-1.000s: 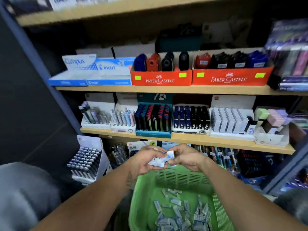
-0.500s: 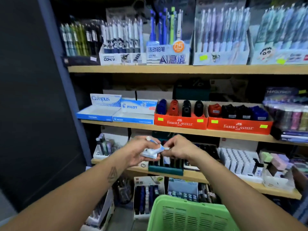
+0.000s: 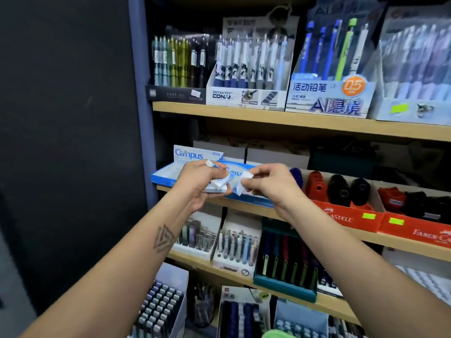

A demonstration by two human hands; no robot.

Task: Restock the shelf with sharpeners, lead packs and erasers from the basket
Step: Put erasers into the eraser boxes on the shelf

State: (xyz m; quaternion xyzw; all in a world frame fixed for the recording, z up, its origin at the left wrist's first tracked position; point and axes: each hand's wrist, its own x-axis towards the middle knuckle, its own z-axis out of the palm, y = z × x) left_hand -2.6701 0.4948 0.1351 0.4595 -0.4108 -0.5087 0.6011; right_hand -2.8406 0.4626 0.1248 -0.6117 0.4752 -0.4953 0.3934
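My left hand [image 3: 201, 184] grips a small stack of white and blue erasers [image 3: 219, 184] in front of the middle shelf. My right hand [image 3: 266, 185] pinches a single white and blue eraser [image 3: 240, 186] just to the right of that stack. Both hands hover in front of two blue display boxes, the Campus box [image 3: 188, 157] and a Pilot box largely hidden behind the hands. Orange Faber-Castell boxes [image 3: 346, 215] with sharpeners [image 3: 338, 189] in red, black and blue stand to the right on the same shelf. Only a sliver of the green basket [image 3: 275, 334] shows at the bottom edge.
The upper shelf [image 3: 292, 120] carries boxes of pens and mechanical pencils. Below, a wooden shelf [image 3: 244, 276] holds trays of lead packs and pens. A dark panel and blue upright [image 3: 139, 118] bound the shelves on the left.
Both hands rose from over the basket to the middle shelf with the erasers. My right hand pulled one eraser away from the stack. The view tilted upward, leaving the basket almost out of sight.
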